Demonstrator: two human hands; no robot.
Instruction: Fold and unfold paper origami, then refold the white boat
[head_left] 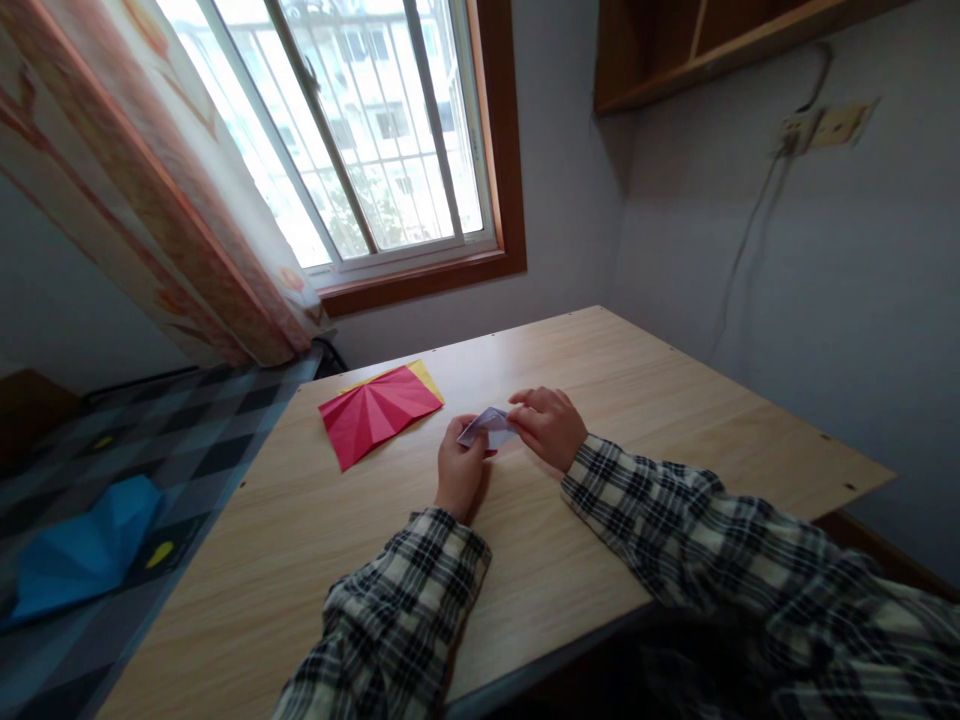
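Fingers of both hands pinch the small pale folded paper point(489, 426) between them, left hand point(460, 468) and right hand point(549, 426), above mid-tabletop point(300, 540), right of the red sheet point(375, 412).

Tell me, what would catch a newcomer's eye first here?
Probably the creased red paper lying on the wooden table, a yellow sheet peeking out behind it. Just right of it, the left hand and right hand pinch a small pale folded paper. A crumpled blue sheet lies far left, off the table.
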